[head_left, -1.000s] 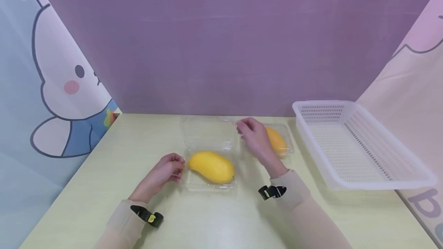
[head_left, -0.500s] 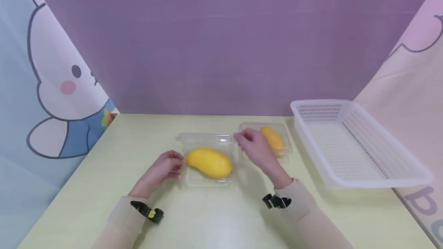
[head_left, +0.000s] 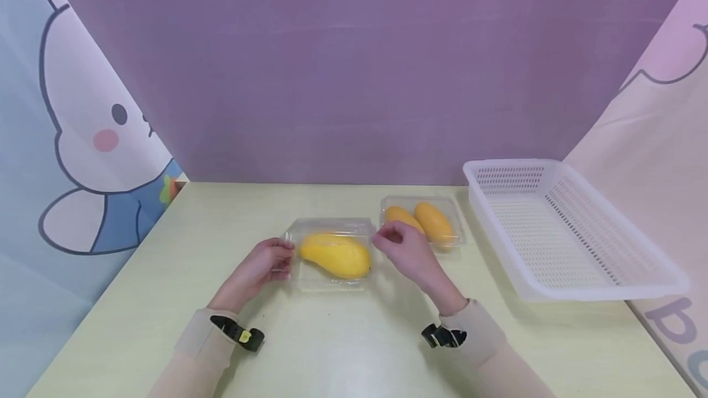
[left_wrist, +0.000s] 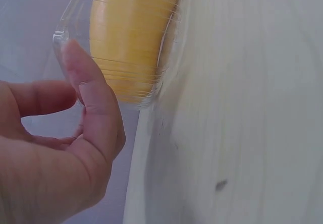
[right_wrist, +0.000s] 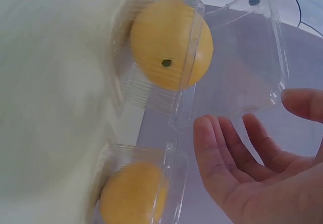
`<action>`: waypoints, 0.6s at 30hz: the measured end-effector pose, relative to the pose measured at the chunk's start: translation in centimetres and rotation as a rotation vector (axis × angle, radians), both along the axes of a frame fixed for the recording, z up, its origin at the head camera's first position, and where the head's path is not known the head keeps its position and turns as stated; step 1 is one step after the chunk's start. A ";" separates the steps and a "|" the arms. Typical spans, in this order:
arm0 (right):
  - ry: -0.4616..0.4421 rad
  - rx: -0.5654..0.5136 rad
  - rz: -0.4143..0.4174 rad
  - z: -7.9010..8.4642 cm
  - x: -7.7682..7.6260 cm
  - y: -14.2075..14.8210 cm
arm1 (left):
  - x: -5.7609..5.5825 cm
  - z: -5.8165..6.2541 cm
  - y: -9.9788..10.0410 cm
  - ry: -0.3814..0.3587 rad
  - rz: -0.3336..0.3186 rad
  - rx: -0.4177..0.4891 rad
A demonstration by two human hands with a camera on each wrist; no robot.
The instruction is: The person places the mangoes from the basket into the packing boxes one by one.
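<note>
A yellow mango (head_left: 335,255) lies in a clear plastic clamshell box (head_left: 330,286), its lid (head_left: 332,224) tilted partway over the fruit. My left hand (head_left: 262,269) is at the box's left side. In the left wrist view, the index fingertip (left_wrist: 75,57) touches the clear rim, with the thumb just below it. My right hand (head_left: 407,252) is at the lid's right side. In the right wrist view, its thumb (right_wrist: 303,103) touches the lid corner, while the slightly bent fingers (right_wrist: 212,158) stand apart from the thumb near the lid's edge.
A second clear box (head_left: 455,217), behind my right hand, holds two orange-yellow mangoes (head_left: 434,223). A white perforated plastic basket (head_left: 531,263) stands at the right of the pale table (head_left: 332,349). A purple sheet (head_left: 354,78) hangs along the back.
The lid has swung from upright toward me, down over the mango. My right hand has moved toward me with it, uncovering both mangoes in the box behind. My left hand has stayed nearly still.
</note>
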State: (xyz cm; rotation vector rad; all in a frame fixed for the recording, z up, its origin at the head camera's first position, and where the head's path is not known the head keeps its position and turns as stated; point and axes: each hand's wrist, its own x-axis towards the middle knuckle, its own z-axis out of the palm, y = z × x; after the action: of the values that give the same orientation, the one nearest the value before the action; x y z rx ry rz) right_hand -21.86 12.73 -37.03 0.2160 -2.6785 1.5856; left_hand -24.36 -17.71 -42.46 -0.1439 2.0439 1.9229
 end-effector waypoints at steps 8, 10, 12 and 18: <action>0.000 0.043 -0.008 -1.0 0.7 0.1 | 0.3 0.4 -0.4 -0.042 0.003 0.119; 0.001 0.061 -0.011 -1.3 0.8 0.2 | 0.4 0.5 -0.5 -0.039 -0.004 0.132; -0.012 0.069 -0.009 -1.6 1.0 0.2 | 0.5 0.7 -0.6 -0.033 -0.016 0.130; -0.092 0.014 0.036 -2.2 1.3 0.2 | 0.7 1.0 -0.7 -0.018 -0.014 0.076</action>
State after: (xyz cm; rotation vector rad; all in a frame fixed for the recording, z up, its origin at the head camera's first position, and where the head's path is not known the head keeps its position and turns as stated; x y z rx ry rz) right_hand -20.52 12.92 -39.28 0.1972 -2.7701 1.6266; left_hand -23.64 -18.39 -41.46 -0.1283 1.9521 1.9802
